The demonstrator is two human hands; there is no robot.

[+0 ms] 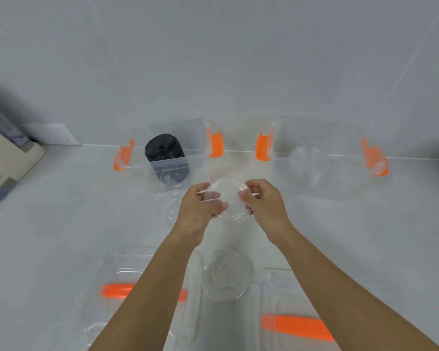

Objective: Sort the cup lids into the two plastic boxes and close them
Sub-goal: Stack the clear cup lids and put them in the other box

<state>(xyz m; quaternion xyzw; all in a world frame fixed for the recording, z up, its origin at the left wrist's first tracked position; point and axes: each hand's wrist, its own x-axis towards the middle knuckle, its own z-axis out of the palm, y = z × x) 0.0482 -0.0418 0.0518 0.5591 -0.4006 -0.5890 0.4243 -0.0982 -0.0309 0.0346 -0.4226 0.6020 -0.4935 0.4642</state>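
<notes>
Now both hands meet over the white counter (pixel 61 236), the left hand (pixel 197 209) and right hand (pixel 265 206) pinching a clear lid (pixel 228 200) by its opposite edges, held up between them. Beyond the left hand sits an open box (pixel 162 160) holding black lids (pixel 164 148); beyond the right, a second box (pixel 322 163) with clear lids. Nearer than the hands, another clear lid (pixel 226 274) lies between two box covers (pixel 117 290).

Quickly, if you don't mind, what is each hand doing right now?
Left hand: closed on the clear cup lid, gripping its left edge.
Right hand: closed on the same lid, gripping its right edge.
</notes>
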